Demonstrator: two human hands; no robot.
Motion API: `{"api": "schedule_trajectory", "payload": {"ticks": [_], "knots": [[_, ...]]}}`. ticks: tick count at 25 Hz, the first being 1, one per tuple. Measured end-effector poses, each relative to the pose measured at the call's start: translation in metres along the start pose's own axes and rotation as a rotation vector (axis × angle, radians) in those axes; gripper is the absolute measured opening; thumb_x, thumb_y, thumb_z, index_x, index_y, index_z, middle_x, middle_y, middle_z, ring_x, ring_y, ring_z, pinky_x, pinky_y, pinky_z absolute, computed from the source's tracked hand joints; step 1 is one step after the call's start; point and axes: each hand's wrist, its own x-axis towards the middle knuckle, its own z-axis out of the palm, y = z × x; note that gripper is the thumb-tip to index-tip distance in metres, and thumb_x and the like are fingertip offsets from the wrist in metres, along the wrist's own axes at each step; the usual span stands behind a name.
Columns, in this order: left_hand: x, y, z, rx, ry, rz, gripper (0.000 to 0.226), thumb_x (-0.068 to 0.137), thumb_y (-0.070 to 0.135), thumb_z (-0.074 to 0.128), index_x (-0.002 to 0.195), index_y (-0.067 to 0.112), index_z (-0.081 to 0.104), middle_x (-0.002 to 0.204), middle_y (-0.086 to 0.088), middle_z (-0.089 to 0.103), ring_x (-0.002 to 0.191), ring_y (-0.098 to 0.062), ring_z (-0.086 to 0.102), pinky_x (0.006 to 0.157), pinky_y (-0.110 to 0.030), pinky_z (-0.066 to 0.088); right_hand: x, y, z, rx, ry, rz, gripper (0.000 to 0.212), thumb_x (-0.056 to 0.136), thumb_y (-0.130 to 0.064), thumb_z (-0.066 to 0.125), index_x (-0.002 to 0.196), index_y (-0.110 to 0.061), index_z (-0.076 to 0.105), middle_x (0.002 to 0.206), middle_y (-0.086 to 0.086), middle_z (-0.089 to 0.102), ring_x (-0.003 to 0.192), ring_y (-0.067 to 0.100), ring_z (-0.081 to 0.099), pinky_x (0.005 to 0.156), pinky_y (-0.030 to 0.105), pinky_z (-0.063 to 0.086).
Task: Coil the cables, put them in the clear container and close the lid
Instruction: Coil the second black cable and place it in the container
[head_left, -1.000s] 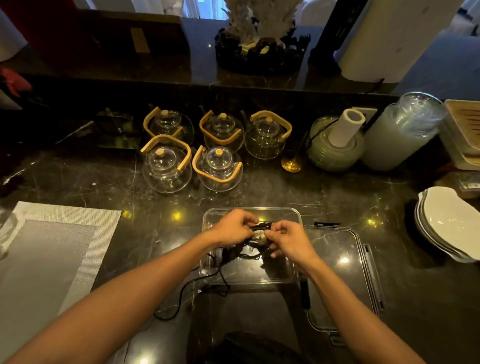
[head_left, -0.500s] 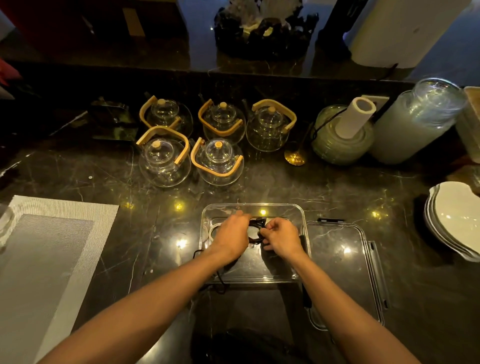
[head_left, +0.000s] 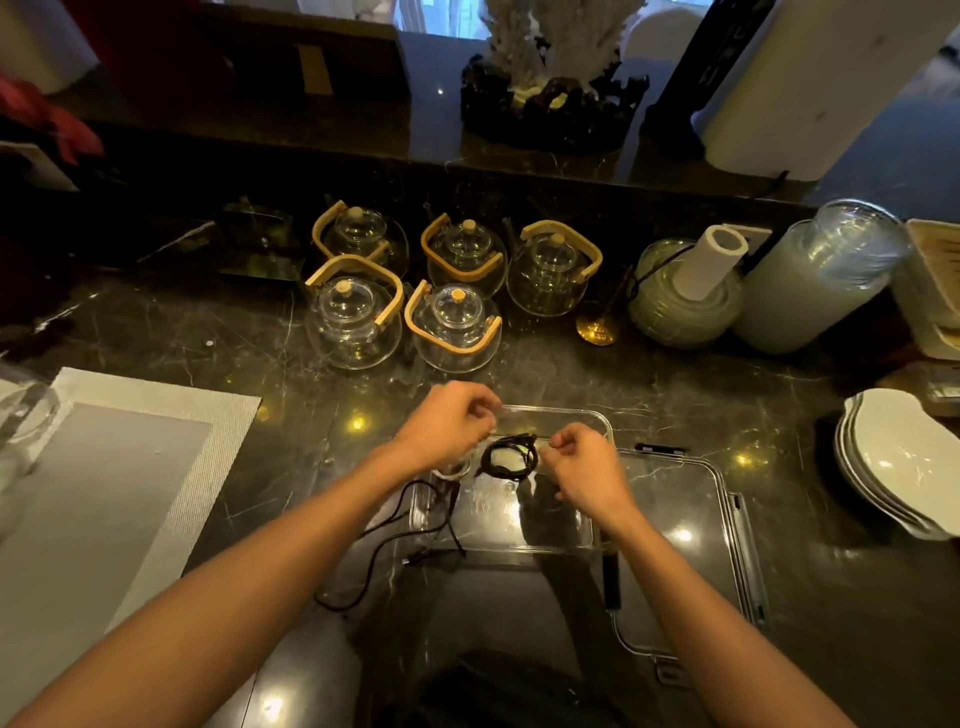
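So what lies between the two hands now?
In the head view, a coiled black cable lies in the container between the left hand and right hand.

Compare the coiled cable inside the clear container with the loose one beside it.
The coiled cable is wound in a small ring; the loose cable sprawls in open loops. The coiled one lies inside the clear container; the loose one trails over the container's left wall onto the counter. Both are thin and black.

Single head view, wide-angle. Looks forward and down from above near edge of surface (head_left: 727, 395). Close: forearms enter from bottom corners, hands mid-frame. Far edge and raised ledge (head_left: 363, 140) across top. No second view.
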Motion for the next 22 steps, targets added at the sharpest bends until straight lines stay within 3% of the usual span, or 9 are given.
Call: {"api": "schedule_trajectory", "payload": {"ticks": [3,7,9,11,13,15,18,22], "knots": [[-0.028,-0.011,-0.035,-0.107,0.143,-0.026,0.020,0.091,0.015,0.070,0.111,0.015,0.073,0.087,0.001,0.074,0.078,-0.010,0.071,0.073,-0.025,0.058,-0.018,-0.023,-0.009,-0.077,0.027,-0.136,0.011,0.094,-0.027,0.069,0.084,-0.022,0.067,0.077,-0.005,0.070,0.070,0.012,0.065,0.070,0.039,0.057],[-0.071,-0.053,-0.046,-0.252,0.228,-0.176,0.014,0.090,0.019,0.072,0.103,0.017,0.074,0.086,-0.003,0.075,0.078,-0.016,0.072,0.068,-0.029,0.055,-0.045,-0.044,0.013,-0.060,-0.169,-0.227,0.014,0.092,-0.038,0.071,0.087,-0.026,0.068,0.075,-0.007,0.069,0.063,0.007,0.062,0.056,0.028,0.048],[-0.093,-0.075,-0.037,-0.304,0.247,-0.250,0.015,0.090,0.021,0.073,0.104,0.016,0.074,0.088,-0.002,0.074,0.079,-0.015,0.070,0.070,-0.030,0.052,-0.054,-0.048,0.034,-0.078,-0.204,-0.264,0.025,0.090,-0.049,0.067,0.092,-0.025,0.068,0.081,-0.007,0.069,0.068,0.009,0.065,0.056,0.030,0.050],[-0.112,-0.090,-0.025,-0.327,0.238,-0.314,0.028,0.089,0.025,0.075,0.113,0.012,0.072,0.098,-0.003,0.073,0.088,-0.014,0.068,0.082,-0.031,0.054,-0.054,-0.046,0.055,-0.162,-0.158,-0.273,0.031,0.094,-0.050,0.058,0.086,-0.021,0.066,0.076,-0.003,0.069,0.070,0.017,0.066,0.064,0.039,0.055],[-0.129,-0.098,-0.012,-0.313,0.190,-0.363,0.043,0.088,0.035,0.075,0.124,0.014,0.065,0.111,-0.002,0.070,0.101,-0.014,0.066,0.094,-0.029,0.052,-0.047,-0.044,0.070,-0.247,-0.102,-0.191,0.033,0.099,-0.035,0.054,0.074,-0.013,0.062,0.068,0.003,0.065,0.068,0.025,0.064,0.066,0.040,0.054],[-0.137,-0.101,-0.001,-0.359,0.144,-0.395,0.060,0.085,0.047,0.075,0.135,0.018,0.058,0.120,-0.002,0.065,0.109,-0.014,0.063,0.097,-0.027,0.050,-0.039,-0.046,0.078,-0.212,-0.144,0.013,0.033,0.097,-0.025,0.056,0.068,-0.010,0.062,0.062,0.006,0.064,0.053,0.021,0.064,0.052,0.031,0.055],[-0.139,-0.100,0.013,-0.463,0.045,-0.395,0.081,0.076,0.055,0.080,0.143,0.023,0.048,0.125,0.000,0.061,0.112,-0.012,0.061,0.093,-0.022,0.048,-0.039,-0.055,0.085,-0.152,-0.281,0.200,0.035,0.092,-0.024,0.065,0.061,-0.008,0.062,0.045,0.005,0.059,0.025,0.009,0.046,0.032,0.015,0.033],[-0.131,-0.103,0.024,-0.457,-0.029,-0.334,0.085,0.070,0.057,0.084,0.140,0.021,0.053,0.129,0.006,0.063,0.119,-0.011,0.060,0.101,-0.026,0.049,-0.040,-0.057,0.095,-0.126,-0.344,0.275,0.031,0.085,-0.016,0.075,0.059,-0.008,0.061,0.042,0.006,0.052,0.025,0.012,0.039,0.032,0.016,0.028]]}}
